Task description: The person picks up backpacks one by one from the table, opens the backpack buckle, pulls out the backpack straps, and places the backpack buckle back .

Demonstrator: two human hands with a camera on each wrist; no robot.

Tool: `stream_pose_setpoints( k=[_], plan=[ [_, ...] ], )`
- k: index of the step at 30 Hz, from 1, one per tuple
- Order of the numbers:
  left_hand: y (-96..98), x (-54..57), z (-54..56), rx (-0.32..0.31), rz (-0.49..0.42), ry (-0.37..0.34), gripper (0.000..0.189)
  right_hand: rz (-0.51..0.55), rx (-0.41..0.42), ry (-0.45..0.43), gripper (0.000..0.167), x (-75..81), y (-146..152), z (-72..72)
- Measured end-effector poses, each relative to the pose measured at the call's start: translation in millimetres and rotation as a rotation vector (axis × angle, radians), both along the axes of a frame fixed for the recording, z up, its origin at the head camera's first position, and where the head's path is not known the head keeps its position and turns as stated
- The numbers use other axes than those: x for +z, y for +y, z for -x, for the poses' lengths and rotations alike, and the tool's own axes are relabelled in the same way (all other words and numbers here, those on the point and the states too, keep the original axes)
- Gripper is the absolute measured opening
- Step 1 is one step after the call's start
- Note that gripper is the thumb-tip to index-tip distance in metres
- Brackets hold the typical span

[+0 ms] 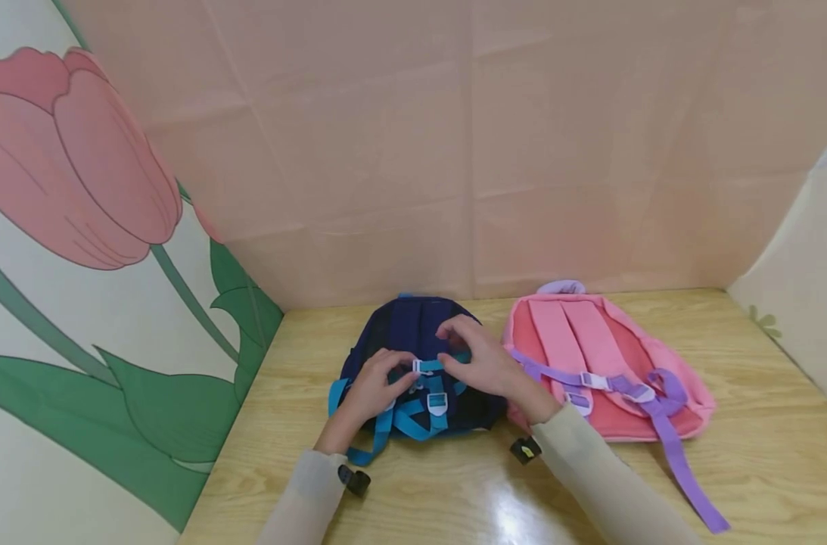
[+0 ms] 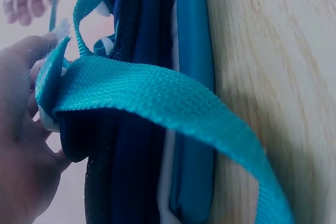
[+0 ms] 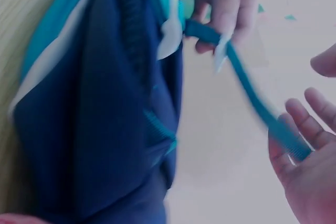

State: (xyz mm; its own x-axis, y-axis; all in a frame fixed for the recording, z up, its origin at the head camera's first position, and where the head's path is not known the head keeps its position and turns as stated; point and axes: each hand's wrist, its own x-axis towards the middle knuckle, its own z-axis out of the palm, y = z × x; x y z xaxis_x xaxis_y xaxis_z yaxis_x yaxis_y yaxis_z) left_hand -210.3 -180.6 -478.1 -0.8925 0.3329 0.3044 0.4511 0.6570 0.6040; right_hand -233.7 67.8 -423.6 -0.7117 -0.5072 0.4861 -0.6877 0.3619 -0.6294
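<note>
Pale sleeves point(image 1: 597, 477) reach in from the lower edge of the frame, each with a small black device point(image 1: 354, 480) at the cuff, and lead to two bare hands over a dark blue backpack point(image 1: 420, 318). That backpack lies on the desk point(image 1: 250, 424) just below the middle of the frame, its shoulder-strap side uppermost. Left hand point(image 1: 374, 382) pinches a small white buckle point(image 1: 418, 367) on the teal strap point(image 1: 431, 365) that crosses the backpack. Right hand point(image 1: 484, 356) has its fingers spread and curved without closing; in the right wrist view the strap's far end lies against them, though blur there makes it hard to tell how firmly they touch it. Beside them, right of centre, lies a pink backpack point(image 1: 566, 322), its purple strap point(image 1: 682, 469) trailing toward the lower right of the frame.

Judging by this, the step in hand is work on the cross strap at its buckle, with the left hand steadying and the right hand tending the loose end. The next move probably calls for the right fingers to close on that end while the left ones keep the buckle from turning
</note>
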Motion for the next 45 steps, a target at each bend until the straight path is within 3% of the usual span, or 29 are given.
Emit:
stream_pose_setpoints(
  k=[6, 9, 20, 26, 45],
  plan=[
    [0.4, -0.2, 1.0, -0.006, 0.022, 0.014, 0.029, -0.008, 0.039, 0.214, 0.021, 21.7, -12.3, -10.2],
    [0.2, -0.7, 2.1, -0.016, 0.019, 0.031, 0.029, -0.050, 0.074, 0.249, 0.019, 26.9, -19.4, -12.7],
    [-0.7, -0.8, 2.5, -0.025, 0.003, 0.082, 0.027, -0.257, 0.011, 0.128, 0.031, 0.7, -21.3, -5.1],
    [-1.4, -0.9, 2.5, -0.017, 0.009, 0.074, 0.028, -0.328, -0.005, 0.036, 0.035, -7.4, -18.1, -1.2],
    [-0.2, 1.2, 2.0, -0.020, -0.008, 0.032, 0.028, -0.310, 0.009, 0.015, 0.025, -23.0, -19.3, 7.7]
  ],
)
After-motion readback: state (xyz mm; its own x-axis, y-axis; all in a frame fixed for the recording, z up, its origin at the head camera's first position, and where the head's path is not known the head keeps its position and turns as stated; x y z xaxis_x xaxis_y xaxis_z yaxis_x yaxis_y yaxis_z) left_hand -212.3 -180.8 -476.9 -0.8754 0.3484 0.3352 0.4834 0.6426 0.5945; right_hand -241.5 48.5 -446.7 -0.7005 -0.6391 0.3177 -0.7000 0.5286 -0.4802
